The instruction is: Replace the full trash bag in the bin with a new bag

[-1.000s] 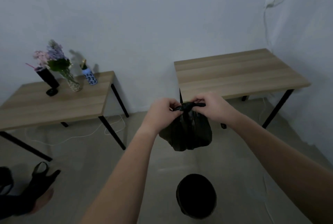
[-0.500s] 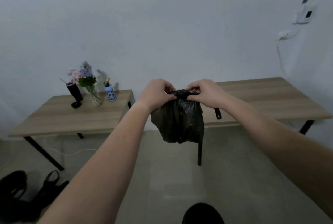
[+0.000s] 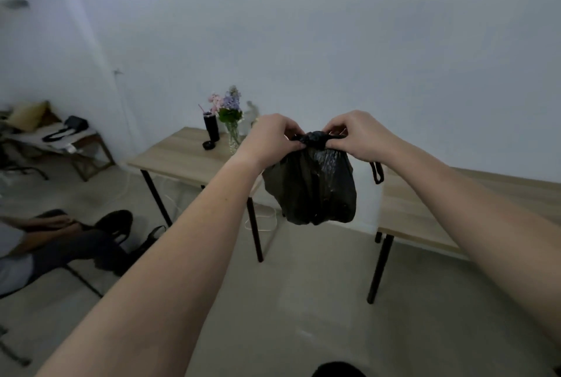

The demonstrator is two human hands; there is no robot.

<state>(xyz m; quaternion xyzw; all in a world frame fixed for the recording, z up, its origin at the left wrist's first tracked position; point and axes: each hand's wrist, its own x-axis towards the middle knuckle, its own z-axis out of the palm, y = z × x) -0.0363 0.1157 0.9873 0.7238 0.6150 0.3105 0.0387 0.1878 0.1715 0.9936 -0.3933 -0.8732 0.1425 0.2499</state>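
A full black trash bag (image 3: pixel 312 188) hangs in the air in front of me, bunched into a knot at its top. My left hand (image 3: pixel 267 140) pinches the knot from the left and my right hand (image 3: pixel 355 135) pinches it from the right. A loose black handle loop (image 3: pixel 376 172) dangles below my right wrist. Only the dark rim of the bin (image 3: pixel 337 370) shows at the bottom edge, below the bag.
Two wooden tables with black legs stand against the wall, the left table (image 3: pixel 182 158) carrying a flower vase (image 3: pixel 232 131) and a black tumbler (image 3: pixel 211 129), the right table (image 3: pixel 425 212) behind the bag. A seated person (image 3: pixel 54 243) is at the left. Further left stands a low bench (image 3: pixel 60 140) with bags.
The view has swung up and to the left; the bin has slid almost out of sight. Both hands keep hold of the bag's knot, held at about the same height.
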